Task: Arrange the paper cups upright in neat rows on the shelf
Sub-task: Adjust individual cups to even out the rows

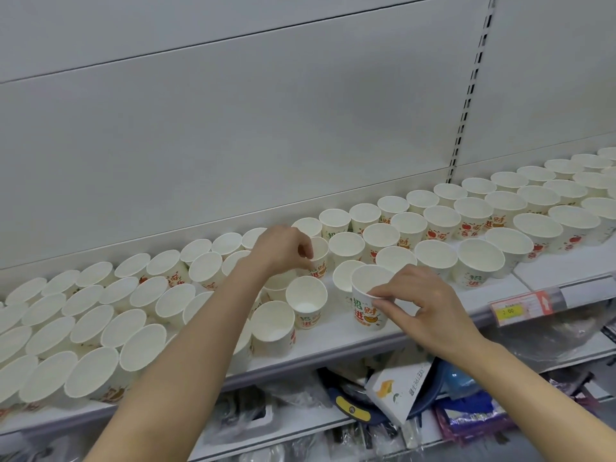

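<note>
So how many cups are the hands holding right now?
2. The left hand pinches one cup in the middle rows; the right hand grips another cup near the shelf front.

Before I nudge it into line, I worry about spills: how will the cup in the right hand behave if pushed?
The cup looks empty and thin-walled, so probably very light and easily slid. Its rim is wider than its base, so a push near the top may tip it. The right hand pinches the rim; a hard squeeze would likely dent it.

Light was bright, even and diffuse, casting only faint shadows. Wide-angle distortion bent the edges, strongest toward three and nine o'clock. Detail was slightly soft throughout.
</note>
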A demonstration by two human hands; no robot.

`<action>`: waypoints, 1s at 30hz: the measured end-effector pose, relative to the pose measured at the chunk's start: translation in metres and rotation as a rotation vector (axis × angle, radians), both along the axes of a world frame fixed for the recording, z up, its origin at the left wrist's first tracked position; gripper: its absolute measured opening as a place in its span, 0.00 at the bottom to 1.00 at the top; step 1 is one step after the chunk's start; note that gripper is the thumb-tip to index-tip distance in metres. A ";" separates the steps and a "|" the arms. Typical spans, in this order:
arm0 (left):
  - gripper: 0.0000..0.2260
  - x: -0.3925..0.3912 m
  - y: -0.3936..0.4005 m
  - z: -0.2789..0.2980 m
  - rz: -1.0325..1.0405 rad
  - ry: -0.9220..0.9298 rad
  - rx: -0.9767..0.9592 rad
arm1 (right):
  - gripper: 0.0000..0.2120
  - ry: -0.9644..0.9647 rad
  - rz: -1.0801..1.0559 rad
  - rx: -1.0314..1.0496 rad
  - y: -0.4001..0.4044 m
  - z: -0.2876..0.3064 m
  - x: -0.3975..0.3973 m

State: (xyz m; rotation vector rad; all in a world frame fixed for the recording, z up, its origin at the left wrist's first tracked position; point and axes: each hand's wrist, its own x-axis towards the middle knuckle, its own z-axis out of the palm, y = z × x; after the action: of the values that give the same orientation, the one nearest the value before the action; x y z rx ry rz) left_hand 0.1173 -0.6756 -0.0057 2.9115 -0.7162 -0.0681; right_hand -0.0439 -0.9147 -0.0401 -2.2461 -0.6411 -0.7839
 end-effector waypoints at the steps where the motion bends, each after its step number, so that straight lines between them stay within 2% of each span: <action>1: 0.04 -0.001 -0.001 -0.002 0.004 -0.035 0.020 | 0.09 0.000 0.002 0.007 0.000 0.000 -0.001; 5: 0.03 -0.006 -0.003 -0.001 0.019 -0.085 0.039 | 0.09 -0.020 0.004 0.023 -0.001 0.001 -0.003; 10: 0.07 -0.046 -0.002 0.016 0.030 -0.155 -0.132 | 0.09 -0.042 -0.003 -0.004 0.000 -0.003 -0.009; 12: 0.14 -0.073 0.000 0.015 -0.015 -0.151 -0.063 | 0.09 -0.038 -0.012 0.005 -0.003 -0.006 -0.011; 14: 0.18 -0.094 -0.001 0.005 -0.050 -0.163 0.097 | 0.10 -0.023 -0.014 0.011 -0.006 -0.008 -0.013; 16: 0.14 -0.103 -0.004 -0.007 -0.042 -0.192 0.171 | 0.10 -0.009 -0.011 0.014 -0.010 -0.009 -0.015; 18: 0.08 -0.106 -0.006 -0.012 0.009 -0.215 0.160 | 0.10 -0.003 -0.008 0.012 -0.013 -0.009 -0.016; 21: 0.09 -0.109 -0.009 -0.017 0.083 -0.276 0.108 | 0.10 0.002 -0.010 -0.004 -0.016 -0.011 -0.017; 30: 0.08 -0.112 -0.015 -0.026 0.024 -0.274 0.084 | 0.09 -0.030 -0.032 -0.065 -0.021 -0.018 -0.019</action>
State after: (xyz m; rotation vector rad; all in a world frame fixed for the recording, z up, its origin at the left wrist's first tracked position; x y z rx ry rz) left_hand 0.0055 -0.6906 -0.0316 3.0435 -0.7335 0.3172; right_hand -0.0624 -0.9358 -0.0584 -2.3128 -0.6550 -0.8255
